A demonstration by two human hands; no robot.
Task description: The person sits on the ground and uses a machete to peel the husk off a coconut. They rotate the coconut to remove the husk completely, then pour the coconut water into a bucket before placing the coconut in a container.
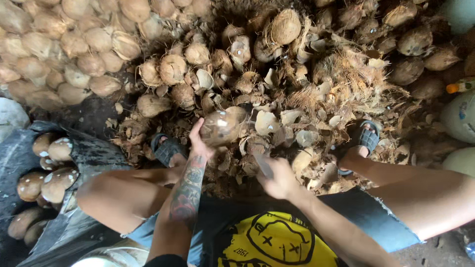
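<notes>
My left hand [199, 143] grips a round brown coconut [220, 127] with pale scraped patches, held up between my knees. My right hand [279, 180] is closed on the handle of a knife [262, 164]; the blade is blurred and points up toward the coconut, just below and to the right of it. I sit with both legs spread and my feet in dark sandals [167, 150] [365, 137] on a litter of husk.
A large heap of husked coconuts [64, 44] fills the upper left. Shell pieces and fibre [316, 94] cover the ground ahead. A dark container [89, 153] at the left holds peeled coconuts [57, 182]. Pale sacks [460, 118] stand at the right edge.
</notes>
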